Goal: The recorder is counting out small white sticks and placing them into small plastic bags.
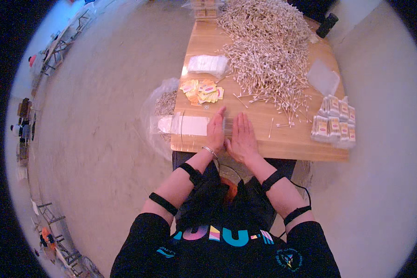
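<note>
A small row of cotton swabs lies side by side on the wooden table near its front edge. My left hand flanks it on one side, fingers straight and together. Against the other side rests my right hand, its fingers also stretched out flat. Part of the row is hidden by the hands. Just left of my left hand, a white strip lies under clear plastic at the table's edge. Yellow and orange printed cards are heaped beyond it. A few stray swabs lie right of my right hand.
A large heap of swabs covers the table's far part. White plastic bags lie left, filled packets and clear sheets right. A black cylinder stands at the far right. Beside the table's left edge sits a clear bag.
</note>
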Demonstrator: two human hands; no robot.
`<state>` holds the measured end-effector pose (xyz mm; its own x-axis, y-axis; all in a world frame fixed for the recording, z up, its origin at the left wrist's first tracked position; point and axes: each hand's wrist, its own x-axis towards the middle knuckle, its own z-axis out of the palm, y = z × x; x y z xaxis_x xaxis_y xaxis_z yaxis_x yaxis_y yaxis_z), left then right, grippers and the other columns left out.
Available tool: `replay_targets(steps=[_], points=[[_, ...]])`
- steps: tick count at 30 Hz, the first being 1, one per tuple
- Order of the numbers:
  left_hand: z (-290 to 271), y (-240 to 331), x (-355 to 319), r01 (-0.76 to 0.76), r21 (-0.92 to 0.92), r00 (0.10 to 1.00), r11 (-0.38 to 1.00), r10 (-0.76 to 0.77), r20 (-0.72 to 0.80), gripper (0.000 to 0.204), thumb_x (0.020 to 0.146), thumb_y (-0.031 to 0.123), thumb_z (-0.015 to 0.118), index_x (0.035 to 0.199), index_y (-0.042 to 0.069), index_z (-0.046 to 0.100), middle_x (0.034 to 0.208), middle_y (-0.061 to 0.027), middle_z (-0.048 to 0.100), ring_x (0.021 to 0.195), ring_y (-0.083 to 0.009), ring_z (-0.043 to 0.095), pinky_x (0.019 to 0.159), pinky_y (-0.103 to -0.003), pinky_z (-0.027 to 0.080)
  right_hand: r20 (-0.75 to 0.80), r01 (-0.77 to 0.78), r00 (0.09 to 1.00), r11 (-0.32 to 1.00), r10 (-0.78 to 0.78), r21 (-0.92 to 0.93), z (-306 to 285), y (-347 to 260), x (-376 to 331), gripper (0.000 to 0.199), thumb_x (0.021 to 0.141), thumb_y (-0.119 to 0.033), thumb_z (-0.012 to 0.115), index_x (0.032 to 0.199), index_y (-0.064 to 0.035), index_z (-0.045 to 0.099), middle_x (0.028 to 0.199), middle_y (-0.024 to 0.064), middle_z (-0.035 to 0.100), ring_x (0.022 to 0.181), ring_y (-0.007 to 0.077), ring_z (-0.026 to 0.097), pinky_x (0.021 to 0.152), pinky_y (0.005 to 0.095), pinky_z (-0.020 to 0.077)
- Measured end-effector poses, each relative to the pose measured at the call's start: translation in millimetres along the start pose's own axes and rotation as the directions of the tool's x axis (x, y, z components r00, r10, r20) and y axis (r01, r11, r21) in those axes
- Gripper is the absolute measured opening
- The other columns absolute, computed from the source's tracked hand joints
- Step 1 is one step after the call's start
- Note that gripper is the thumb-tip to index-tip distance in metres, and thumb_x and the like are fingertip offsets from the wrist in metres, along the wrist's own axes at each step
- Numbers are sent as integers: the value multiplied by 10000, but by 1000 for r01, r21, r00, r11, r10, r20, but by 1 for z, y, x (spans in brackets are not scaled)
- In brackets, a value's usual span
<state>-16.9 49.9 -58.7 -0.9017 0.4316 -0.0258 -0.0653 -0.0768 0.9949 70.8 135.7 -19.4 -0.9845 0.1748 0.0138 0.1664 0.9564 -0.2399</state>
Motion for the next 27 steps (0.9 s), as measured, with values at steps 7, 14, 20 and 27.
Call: replay_targets(steps=[7,14,20,27], points=[[-19,15,-23,-330,538,944,776,273,185,414,889,229,467,1225,-12,454,1271,-213,425,1177,-336,400,1000,-385,305,41,-43,998,999,43,7,-2,0,2,792,805,-410,504,1338,92,202,1427,254,141,1350,355,88,1101,431,91],[-27,48,-61,-469,766,879,440,149,453,472,821,274,545,1248,87,469,1029,-144,480,950,-315,438,869,-436,336,48,6,999,991,0,-130,4,3,1,868,743,-357,562,1356,82,132,1436,240,121,1353,353,78,1104,432,84],[-30,39,-61,-479,759,871,441,130,474,502,824,305,539,1272,99,445,1020,-137,478,947,-305,437,877,-421,322,41,22,999,995,-18,-93,1,3,-1,856,739,-315,566,1355,83,124,1435,240,120,1352,361,77,1104,436,87],[-30,35,-62,-525,760,847,383,150,509,490,824,313,542,1255,102,442,1034,-117,465,995,-289,426,891,-412,317,3,30,1000,996,-30,-89,4,6,-1,852,738,-316,566,1352,85,131,1432,244,123,1351,362,84,1104,433,96]])
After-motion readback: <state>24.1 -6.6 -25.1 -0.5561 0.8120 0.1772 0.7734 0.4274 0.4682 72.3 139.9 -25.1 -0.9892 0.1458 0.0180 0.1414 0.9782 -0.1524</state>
